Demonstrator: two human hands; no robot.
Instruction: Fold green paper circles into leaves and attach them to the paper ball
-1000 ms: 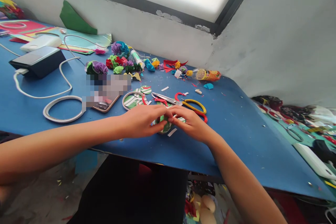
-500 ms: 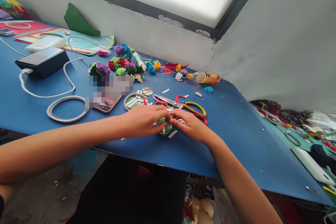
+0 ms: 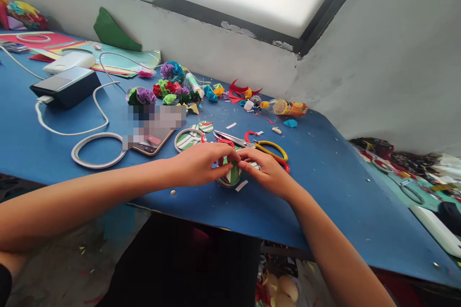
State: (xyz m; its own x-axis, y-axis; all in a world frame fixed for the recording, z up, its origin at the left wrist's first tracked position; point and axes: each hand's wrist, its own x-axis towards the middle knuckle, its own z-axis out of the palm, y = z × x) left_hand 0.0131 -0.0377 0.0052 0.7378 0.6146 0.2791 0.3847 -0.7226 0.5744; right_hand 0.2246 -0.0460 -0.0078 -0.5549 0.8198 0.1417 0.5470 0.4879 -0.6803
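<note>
My left hand [image 3: 200, 164] and my right hand [image 3: 268, 171] meet over a small round piece with green and white stripes [image 3: 232, 175] near the front edge of the blue table [image 3: 324, 187]. The fingertips of both hands pinch that piece from either side, and it is partly hidden under them. Just behind my right hand lie scissors [image 3: 264, 146] with yellow and red handles. A striped disc inside a white ring [image 3: 189, 138] rests behind my left hand.
A phone [image 3: 149, 141], a white cable loop [image 3: 95, 149] and a dark power bank [image 3: 66, 85] sit to the left. Paper flowers [image 3: 169, 87], a glue tube [image 3: 194, 84] and a small orange bottle [image 3: 288, 108] line the back. Paper scraps litter the table.
The view has shifted slightly, so everything sits a little lower and to the right. My hands stay on the striped piece, with my fingers turned a little around it.
</note>
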